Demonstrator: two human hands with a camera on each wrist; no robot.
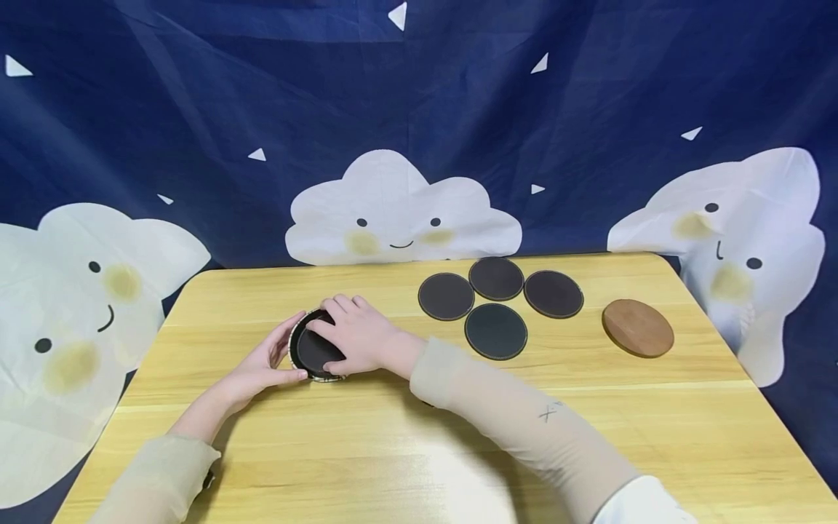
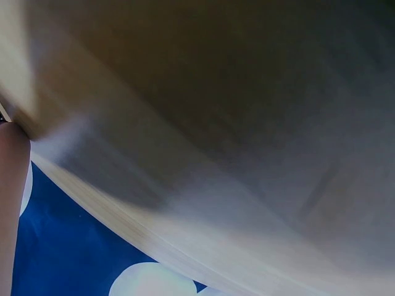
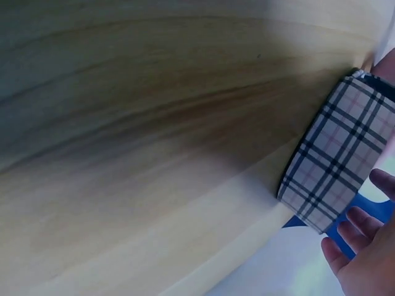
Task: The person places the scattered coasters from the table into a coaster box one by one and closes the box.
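A round, plaid-sided coaster holder (image 3: 336,151) with a black inside (image 1: 314,351) stands on the left part of the table. My left hand (image 1: 262,367) grips it from the left, thumb near the front and fingers round the far side. My right hand (image 1: 358,335) reaches over its right side with fingers spread, some over the dark opening. In the right wrist view, the fingers (image 3: 364,231) of that hand show beside the plaid wall. Whether they touch anything inside is hidden. The left wrist view shows mostly blurred tabletop and a bit of skin at the left edge.
Several black round coasters lie close together right of centre, among them a near one (image 1: 495,331) and a left one (image 1: 447,296). A brown round disc (image 1: 638,328) lies farther right. Behind the wooden table (image 1: 366,451) hangs a dark blue cloth (image 1: 262,87) with clouds.
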